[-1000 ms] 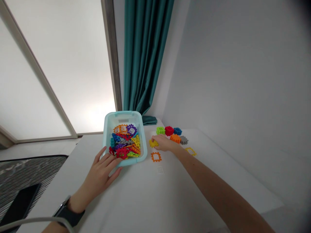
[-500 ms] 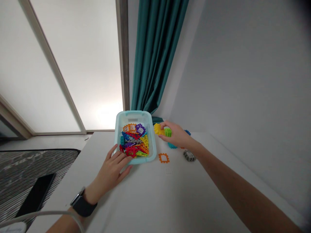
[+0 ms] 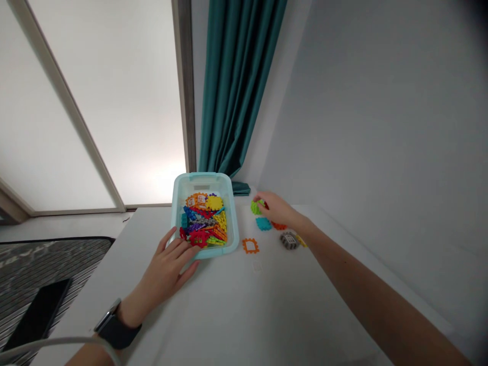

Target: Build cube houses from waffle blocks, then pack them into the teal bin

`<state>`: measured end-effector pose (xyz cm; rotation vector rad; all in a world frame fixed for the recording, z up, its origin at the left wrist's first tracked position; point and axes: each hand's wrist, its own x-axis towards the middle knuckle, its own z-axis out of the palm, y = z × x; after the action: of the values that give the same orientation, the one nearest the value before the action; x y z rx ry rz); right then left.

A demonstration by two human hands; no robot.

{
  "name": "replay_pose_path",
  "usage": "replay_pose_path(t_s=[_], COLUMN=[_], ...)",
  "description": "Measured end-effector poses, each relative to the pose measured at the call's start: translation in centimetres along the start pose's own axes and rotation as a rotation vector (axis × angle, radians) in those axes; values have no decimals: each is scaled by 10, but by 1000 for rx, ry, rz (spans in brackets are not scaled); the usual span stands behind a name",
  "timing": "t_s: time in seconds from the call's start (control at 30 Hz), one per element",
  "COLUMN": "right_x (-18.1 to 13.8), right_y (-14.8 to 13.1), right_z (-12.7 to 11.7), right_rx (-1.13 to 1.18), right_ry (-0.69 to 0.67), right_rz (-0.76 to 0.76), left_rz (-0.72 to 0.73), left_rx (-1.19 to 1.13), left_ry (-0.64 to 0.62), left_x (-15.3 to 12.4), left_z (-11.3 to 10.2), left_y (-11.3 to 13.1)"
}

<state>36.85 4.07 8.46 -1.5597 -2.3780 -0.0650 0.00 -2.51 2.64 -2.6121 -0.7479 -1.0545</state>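
Observation:
A pale turquoise plastic bin (image 3: pixel 233 231) holds many colourful notched building pieces, with a yellow stack (image 3: pixel 214 203) lying on top at its far right. Across the bin's near left corner rests my left hand (image 3: pixel 168 262), its fingers spread over the rim and its thumb outside. To the right of the bin, my right hand (image 3: pixel 280 207) has its fingers closed on a green notched building piece (image 3: pixel 256 207); a bit of red shows by the fingertips. Close to that hand lie a blue piece (image 3: pixel 263 223) and an orange-red piece (image 3: pixel 279 226), the latter partly covered.
An orange square frame piece (image 3: pixel 250 246) lies right of the bin. Further right are a grey stack (image 3: pixel 288 240) and a yellow piece (image 3: pixel 302 241) partly behind my forearm. A small clear square (image 3: pixel 256 266) lies nearer. A green curtain (image 3: pixel 240 91) and wall border the white table (image 3: pixel 229 310).
The yellow stack has left my right hand and now lies in the bin. My right hand has moved slightly right to the green piece. My left hand stays on the bin.

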Motion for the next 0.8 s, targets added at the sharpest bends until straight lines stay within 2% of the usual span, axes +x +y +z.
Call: replay_pose_path(t_s=[0.1, 0.2, 0.5, 0.67, 0.8], right_x=[-33, -48, -34, -38, -35], right_y=[23, 32, 32, 18, -6], right_z=[17, 32, 45, 36, 3], right_rx=[-45, -77, -92, -30, 55], right_ry=[-132, -195, -271, -254, -156], right_rz=[26, 22, 64, 77, 111], left_rz=[5, 16, -5, -15, -35], left_rx=[4, 15, 10, -3, -2], left_ry=[20, 42, 36, 20, -2], left_x=[0, -1, -3, -2, 0], left_z=[2, 4, 9, 4, 1], left_y=[0, -1, -1, 1, 3])
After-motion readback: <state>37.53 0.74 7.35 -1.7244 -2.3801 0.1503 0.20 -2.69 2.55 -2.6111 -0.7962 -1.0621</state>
